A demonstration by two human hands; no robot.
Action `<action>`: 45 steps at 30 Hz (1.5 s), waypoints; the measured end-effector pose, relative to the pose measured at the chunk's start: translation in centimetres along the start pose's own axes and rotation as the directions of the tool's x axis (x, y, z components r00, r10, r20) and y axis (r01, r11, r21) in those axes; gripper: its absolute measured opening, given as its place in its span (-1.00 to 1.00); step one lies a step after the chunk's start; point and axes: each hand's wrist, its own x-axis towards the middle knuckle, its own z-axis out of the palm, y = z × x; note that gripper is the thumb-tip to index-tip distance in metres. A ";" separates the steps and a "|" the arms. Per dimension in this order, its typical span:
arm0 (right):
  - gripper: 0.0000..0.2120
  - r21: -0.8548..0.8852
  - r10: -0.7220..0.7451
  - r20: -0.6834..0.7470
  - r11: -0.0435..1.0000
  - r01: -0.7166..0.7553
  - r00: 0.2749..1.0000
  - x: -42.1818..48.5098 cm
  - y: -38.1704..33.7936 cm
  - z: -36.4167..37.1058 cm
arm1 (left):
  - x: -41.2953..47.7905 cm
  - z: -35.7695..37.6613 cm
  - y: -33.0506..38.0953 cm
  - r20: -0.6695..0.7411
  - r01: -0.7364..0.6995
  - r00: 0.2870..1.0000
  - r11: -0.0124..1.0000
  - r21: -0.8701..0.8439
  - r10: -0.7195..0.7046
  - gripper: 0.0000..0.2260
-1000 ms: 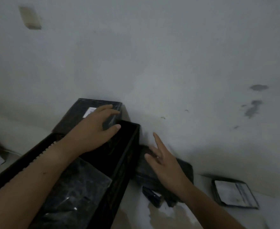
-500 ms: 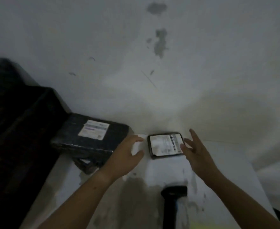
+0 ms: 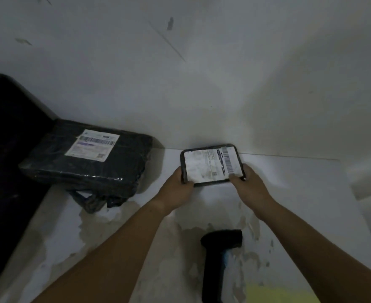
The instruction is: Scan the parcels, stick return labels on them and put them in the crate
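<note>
A small flat black parcel [image 3: 210,164] with a white barcode label covering its top lies near the wall on the white table [image 3: 289,193]. My left hand [image 3: 181,186] grips its near left corner and my right hand [image 3: 247,182] grips its near right corner. A larger black plastic-wrapped parcel [image 3: 88,167] with a white shipping label sits to the left against the wall. The black crate [image 3: 7,149] stands at the far left, dark and partly out of frame. A black handheld scanner [image 3: 220,254] lies on the table between my forearms.
The white wall rises directly behind the parcels. The table surface is stained and worn near me. A yellow patch [image 3: 274,294] shows at the bottom edge beside the scanner. The table's right edge drops off at the far right.
My view swung right, away from the crate. Both hands left the crate side, reached toward the small parcel, and now hold it by its near corners.
</note>
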 end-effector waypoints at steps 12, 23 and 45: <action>-0.77 0.124 -0.157 0.081 0.981 0.146 0.984 -14.2 -3.3 2.5 | -17.1 -4.5 -4.3 -0.278 0.067 0.951 0.966 -0.248 -0.137 -0.54; -0.69 -0.176 -0.181 0.279 0.956 0.235 0.943 -19.4 0.9 10.1 | -30.4 -0.5 -13.9 -0.237 0.274 0.938 0.960 0.055 -0.254 -0.54; -0.38 -0.160 0.158 -0.187 0.969 -0.188 0.970 -17.9 5.2 9.8 | -25.5 -1.7 -16.0 0.040 -0.058 0.998 0.952 0.300 0.048 -0.03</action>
